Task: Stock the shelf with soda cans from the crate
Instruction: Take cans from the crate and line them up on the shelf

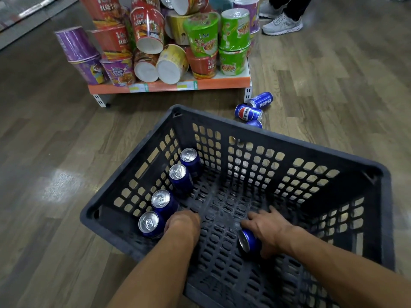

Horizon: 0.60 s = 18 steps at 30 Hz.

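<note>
Blue aluminium soda cans [165,201] may topple as the left hand [182,223] grasps one, while the right hand [266,230] clutches a tipped can [248,241] in the dark plastic crate [278,138].

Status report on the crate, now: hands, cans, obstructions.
Left hand reaching at upright cans, grip hidden. Right hand grips a lying can in the crate. Four cans upright inside, three loose cans on floor by shelf.

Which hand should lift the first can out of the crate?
Right. The right hand already wraps the lying can on the crate floor. The left hand only reaches beside the upright cans; its grip is hidden.
</note>
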Motion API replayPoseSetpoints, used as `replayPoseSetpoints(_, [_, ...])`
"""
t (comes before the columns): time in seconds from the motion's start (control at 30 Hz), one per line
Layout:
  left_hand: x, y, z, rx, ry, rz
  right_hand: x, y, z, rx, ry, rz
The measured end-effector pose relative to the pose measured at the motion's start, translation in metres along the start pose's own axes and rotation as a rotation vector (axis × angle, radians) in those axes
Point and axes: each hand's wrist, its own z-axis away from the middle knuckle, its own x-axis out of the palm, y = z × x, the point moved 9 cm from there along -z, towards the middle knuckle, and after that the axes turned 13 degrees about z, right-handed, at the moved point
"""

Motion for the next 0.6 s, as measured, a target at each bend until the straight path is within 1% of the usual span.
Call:
replayPoseSetpoints(0.1, [0.004, 0.006, 0.007, 0.022, -0.016, 0.060, -0.005, 0.003, 0.006, 0.007, 0.029, -0.022])
replayPoseSetpoints(0.17, [0.003, 0.013, 0.012, 0.060, -0.005, 0.042, -0.009, 0.010, 0.012, 0.018, 0.064, -0.063])
replayPoseSetpoints(0.23, [-0.003, 0.018, 0.020, 0.095, 0.042, 0.022, -0.017, 0.017, 0.020, 0.036, 0.117, -0.132])
replayPoseSetpoints(0.33, [-0.021, 0.016, 0.034, 0.122, 0.118, 0.105, -0.036, 0.021, 0.034, 0.066, 0.202, -0.238])
replayPoseSetpoints(0.47, [-0.049, 0.009, 0.070, 0.137, 0.153, 0.167, -0.078, 0.020, 0.067, 0.086, 0.302, -0.329])
replayPoseSetpoints(0.6, [-0.090, 0.005, 0.127, 0.157, 0.201, 0.114, -0.138, 0.020, 0.117, 0.104, 0.333, -0.377])
